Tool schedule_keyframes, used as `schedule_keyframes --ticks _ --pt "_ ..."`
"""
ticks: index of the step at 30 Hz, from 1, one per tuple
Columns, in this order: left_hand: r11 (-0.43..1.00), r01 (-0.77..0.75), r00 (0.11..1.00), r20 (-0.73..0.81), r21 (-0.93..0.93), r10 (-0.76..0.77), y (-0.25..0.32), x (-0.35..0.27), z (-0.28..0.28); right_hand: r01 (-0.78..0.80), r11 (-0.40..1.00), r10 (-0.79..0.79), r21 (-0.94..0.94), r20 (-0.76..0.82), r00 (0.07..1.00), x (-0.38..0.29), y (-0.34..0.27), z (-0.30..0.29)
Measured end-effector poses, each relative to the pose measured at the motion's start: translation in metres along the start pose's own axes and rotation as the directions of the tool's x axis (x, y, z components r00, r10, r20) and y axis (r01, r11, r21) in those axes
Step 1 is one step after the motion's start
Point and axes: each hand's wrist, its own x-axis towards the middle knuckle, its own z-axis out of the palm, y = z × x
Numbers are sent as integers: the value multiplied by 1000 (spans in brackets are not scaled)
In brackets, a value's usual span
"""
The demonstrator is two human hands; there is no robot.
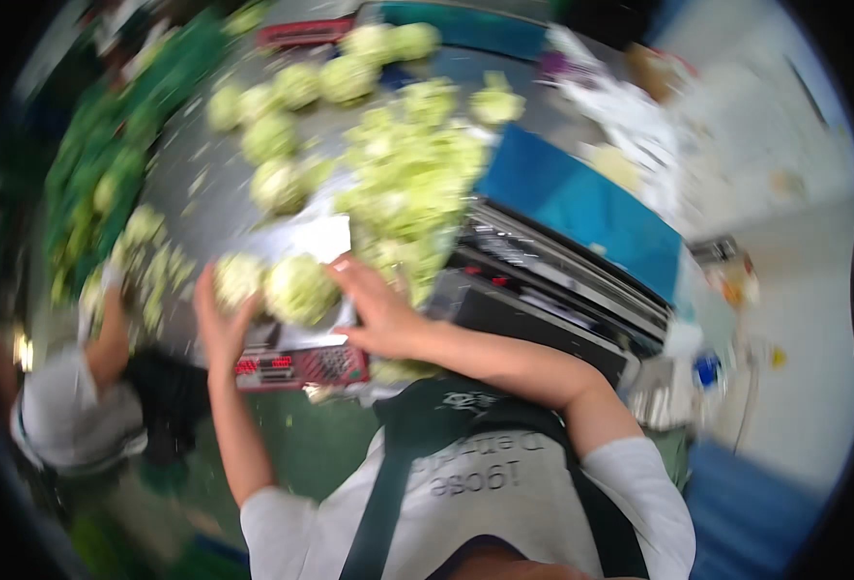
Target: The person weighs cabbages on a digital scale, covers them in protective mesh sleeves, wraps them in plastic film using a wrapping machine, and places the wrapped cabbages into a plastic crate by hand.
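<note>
Two round, pale green cabbage heads sit side by side over a red-framed digital scale (300, 368). My left hand (225, 319) wraps its fingers and thumb around the left cabbage head (238, 279). Beside the right cabbage head (301, 290), my right hand (383, 308) has its thumb and fingers spread at the head's right edge; blur hides whether it grips. White sheet material (318, 239), perhaps plastic, lies just behind the heads. Part of the scale's platform is hidden under them.
Several cabbage heads (271, 138) stand on the metal table (187, 152), with a leafy green pile (412, 174) nearer the middle. A film-wrapping machine (543, 290) with a blue panel flanks my right arm. Green net sacks (93, 188) and another person's arm (108, 333) are at left.
</note>
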Motion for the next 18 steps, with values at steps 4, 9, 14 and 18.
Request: schedule_keyframes --ticks 4,9,14,18 --pt "993 -30 999 40 -114 35 -1 0 18 98 995 -99 -18 -126 987 -42 2 -115" --pt "982 -27 997 -65 188 40 14 -8 16 -174 910 16 -377 -387 922 -107 110 -276" --pt "967 -36 985 -155 254 78 74 -20 7 -792 595 561 -136 -635 531 -176 278 -431" --pt "947 -66 986 -122 314 110 131 -40 3 -929 322 702 -185 -611 365 -178 375 -485"
